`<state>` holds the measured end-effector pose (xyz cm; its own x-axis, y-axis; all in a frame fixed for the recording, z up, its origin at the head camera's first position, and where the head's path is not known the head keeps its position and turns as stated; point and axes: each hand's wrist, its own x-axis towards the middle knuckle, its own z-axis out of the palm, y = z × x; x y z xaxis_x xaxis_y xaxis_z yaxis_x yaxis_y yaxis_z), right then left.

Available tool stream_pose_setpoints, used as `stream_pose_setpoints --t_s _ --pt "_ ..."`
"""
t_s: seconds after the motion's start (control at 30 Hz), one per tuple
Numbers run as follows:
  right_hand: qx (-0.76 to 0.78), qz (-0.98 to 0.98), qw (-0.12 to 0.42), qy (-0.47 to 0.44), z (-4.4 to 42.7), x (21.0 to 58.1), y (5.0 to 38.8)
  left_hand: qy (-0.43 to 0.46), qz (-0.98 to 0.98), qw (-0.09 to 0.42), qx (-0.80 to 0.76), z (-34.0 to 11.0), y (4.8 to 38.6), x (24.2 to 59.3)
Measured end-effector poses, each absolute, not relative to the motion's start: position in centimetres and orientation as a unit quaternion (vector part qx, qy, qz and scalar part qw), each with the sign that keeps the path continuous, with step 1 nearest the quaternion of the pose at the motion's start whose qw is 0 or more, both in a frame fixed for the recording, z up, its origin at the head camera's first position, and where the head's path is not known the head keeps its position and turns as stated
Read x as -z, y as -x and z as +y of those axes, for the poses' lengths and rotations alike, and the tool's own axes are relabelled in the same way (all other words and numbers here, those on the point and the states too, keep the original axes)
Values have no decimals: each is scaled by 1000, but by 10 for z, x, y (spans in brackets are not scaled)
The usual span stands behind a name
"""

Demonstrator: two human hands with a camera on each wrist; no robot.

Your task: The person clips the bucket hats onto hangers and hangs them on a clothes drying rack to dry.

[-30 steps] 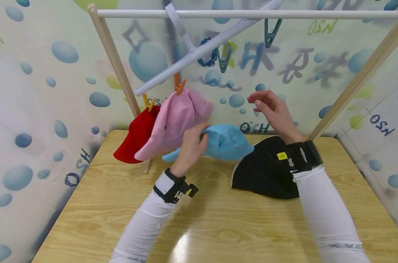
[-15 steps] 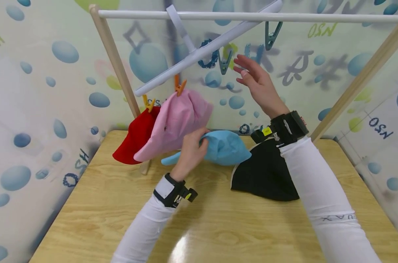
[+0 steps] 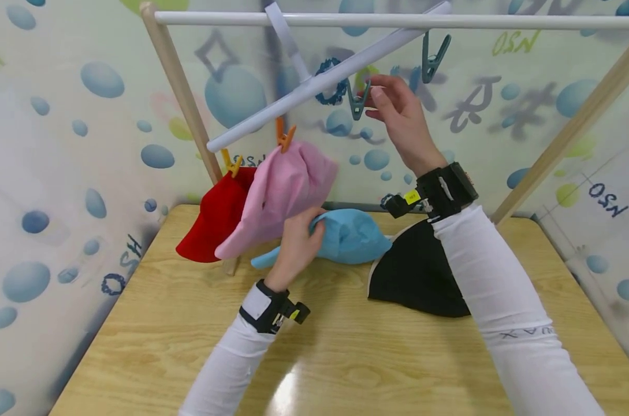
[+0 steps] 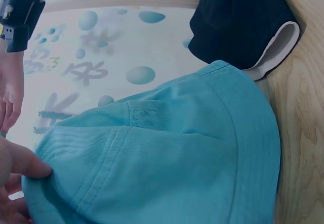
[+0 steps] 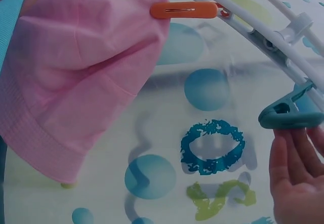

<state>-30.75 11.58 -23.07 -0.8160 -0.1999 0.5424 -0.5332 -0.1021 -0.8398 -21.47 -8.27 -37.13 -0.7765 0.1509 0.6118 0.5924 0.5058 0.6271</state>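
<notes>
My left hand [image 3: 300, 240] pinches the light blue bucket hat [image 3: 352, 236] at its crown, just above the table. In the left wrist view the blue hat [image 4: 167, 148] spreads out from the thumb and fingers. Up at the hanger, my right hand [image 3: 401, 118] touches a dark green clothespin [image 3: 357, 103] with its fingers. Close up in the right wrist view, the fingertips lie along one arm of this clothespin [image 5: 291, 119], with no clear pinch. A pink bucket hat [image 3: 288, 193] hangs from an orange clothespin [image 3: 285, 137]; a red hat [image 3: 218, 219] hangs from a yellow one.
The white hanger [image 3: 324, 78] slants down to the left from the rack's white bar [image 3: 220, 19]. Another green clothespin [image 3: 434, 58] hangs at its right end. A black hat [image 3: 415, 277] lies on the wooden table [image 3: 356, 358] beneath my right forearm.
My right hand has risen from beside the blue hat and moved left to the green clothespin. My left hand keeps its pinch on the blue hat, slightly lower and further left.
</notes>
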Motion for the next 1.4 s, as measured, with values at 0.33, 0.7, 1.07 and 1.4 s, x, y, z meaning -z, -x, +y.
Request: stream_pose_setpoints --t_s 0.33,0.7,1.07,1.4 --pt "-704 -648 141 -256 117 241 303 219 -827 260 447 -83 213 373" --pt "-682 -649 157 -299 124 259 297 226 -828 259 444 -78 214 368" --pt "-690 -645 94 -315 123 263 290 247 -818 286 433 -67 225 346" --pt "-709 -623 24 -329 121 255 284 256 -811 294 437 -62 230 334"
